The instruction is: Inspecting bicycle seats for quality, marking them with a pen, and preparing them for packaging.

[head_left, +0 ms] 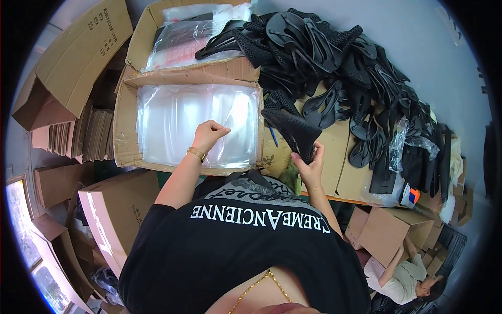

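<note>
- Head view: fisheye, looking steeply down from the wearer's head, the shirt (246, 256) close below.
- It faces the worktop (353, 183) across its near edge, somewhat farther off.

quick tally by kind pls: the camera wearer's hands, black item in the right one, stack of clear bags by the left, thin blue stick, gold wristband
Left hand and right hand: 2
Black mesh item: 1
Stack of clear bags: 1
Thin blue stick: 1
Gold wristband: 1
Total: 6
</note>
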Tool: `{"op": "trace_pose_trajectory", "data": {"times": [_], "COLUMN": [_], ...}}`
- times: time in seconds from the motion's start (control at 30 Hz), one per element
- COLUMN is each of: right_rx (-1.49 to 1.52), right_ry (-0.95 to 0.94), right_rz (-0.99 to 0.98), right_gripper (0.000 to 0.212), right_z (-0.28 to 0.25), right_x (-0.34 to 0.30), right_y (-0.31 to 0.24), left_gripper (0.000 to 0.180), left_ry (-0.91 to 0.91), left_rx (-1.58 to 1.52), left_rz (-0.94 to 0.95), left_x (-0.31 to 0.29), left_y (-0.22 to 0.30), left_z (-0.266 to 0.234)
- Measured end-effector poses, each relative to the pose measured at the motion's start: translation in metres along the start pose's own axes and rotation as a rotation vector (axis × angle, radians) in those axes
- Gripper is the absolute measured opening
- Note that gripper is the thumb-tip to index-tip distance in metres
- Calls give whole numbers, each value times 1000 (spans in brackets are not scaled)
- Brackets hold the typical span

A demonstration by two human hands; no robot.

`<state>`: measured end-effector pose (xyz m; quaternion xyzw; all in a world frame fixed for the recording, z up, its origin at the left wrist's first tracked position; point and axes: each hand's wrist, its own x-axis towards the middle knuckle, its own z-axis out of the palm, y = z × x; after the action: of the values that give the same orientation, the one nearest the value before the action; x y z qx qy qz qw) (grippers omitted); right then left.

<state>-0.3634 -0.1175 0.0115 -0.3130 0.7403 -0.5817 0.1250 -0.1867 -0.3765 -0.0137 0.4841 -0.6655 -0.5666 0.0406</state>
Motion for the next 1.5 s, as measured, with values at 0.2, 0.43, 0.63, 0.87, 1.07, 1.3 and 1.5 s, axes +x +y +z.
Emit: {"op": "trace_pose_trajectory", "data": {"times": [0.2, 0.43, 0.63, 0.87, 1.07, 1.3, 1.5], "right_rx": [300, 707, 308, 638, 813, 743, 525], "right_ry": [-131, -209, -203, -619, -762, -445, -1024], "right_rz": [519, 543, 495, 567, 652, 740, 633], "right_gripper": [86, 55, 58, 76, 61, 48, 52], "right_z": [4, -6, 5, 14, 49, 30, 17], "right_x": [9, 18, 24, 23, 27, 35, 52], "right_y": [-42, -56, -67, -66, -67, -43, -66], "left_gripper": [20, 23, 22, 18, 22, 23, 23], "left_ry": [-68, -60, 49, -269, -542, -570, -238], "left_rx": [-205, -323, -365, -400, -723, -1675, -1119], "left_rz": [-53, -133, -96, 80, 259, -287, 25], "left_x": [4, 10, 6, -27, -34, -11, -22], "left_y": [-12, -29, -20, 30, 19, 5, 63], "left_z": [0, -2, -14, -8, 24, -35, -46]}}
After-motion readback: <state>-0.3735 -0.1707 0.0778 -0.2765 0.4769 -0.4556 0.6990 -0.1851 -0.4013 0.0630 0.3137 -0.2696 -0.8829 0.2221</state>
